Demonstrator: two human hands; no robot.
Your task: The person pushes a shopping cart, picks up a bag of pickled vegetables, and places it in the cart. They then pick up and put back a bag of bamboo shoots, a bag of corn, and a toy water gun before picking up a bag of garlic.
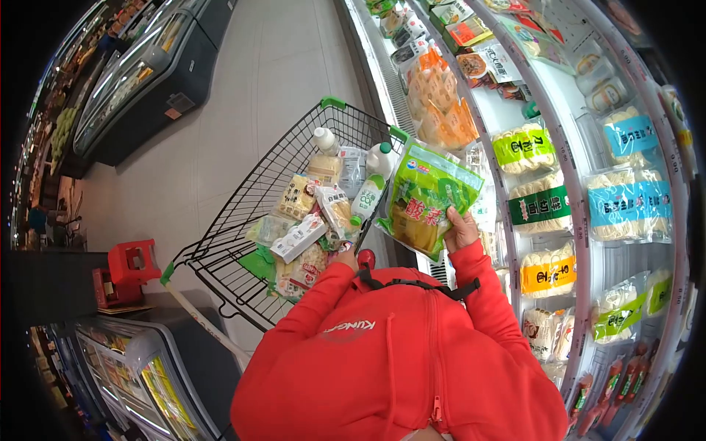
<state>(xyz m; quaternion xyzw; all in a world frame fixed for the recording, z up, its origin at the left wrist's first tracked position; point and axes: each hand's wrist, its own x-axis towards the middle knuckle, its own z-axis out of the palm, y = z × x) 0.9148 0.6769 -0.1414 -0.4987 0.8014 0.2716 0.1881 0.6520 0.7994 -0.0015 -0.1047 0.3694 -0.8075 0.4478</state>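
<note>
My right hand [462, 229] is closed on the lower right edge of a green-and-clear bag of pickled greens [430, 198], with yellowish contents showing through its window. The bag is held up between the shopping cart [243, 192] and the shelves. At the cart's near side is my left hand [346, 257], small in view and partly hidden by the red sleeve; its fingers are not clear. Inside the cart lie a white box [298, 238], a green-and-white bottle [368, 198], a white bottle [326, 141] and several bagged foods.
On my right, refrigerated shelves hold packed noodles [540, 206] and orange-and-clear bags [437, 99]. Dark freezer cases [158, 88] stand across the tiled aisle [254, 81]. A red plastic stool [136, 261] is at the left, near another freezer case [140, 367].
</note>
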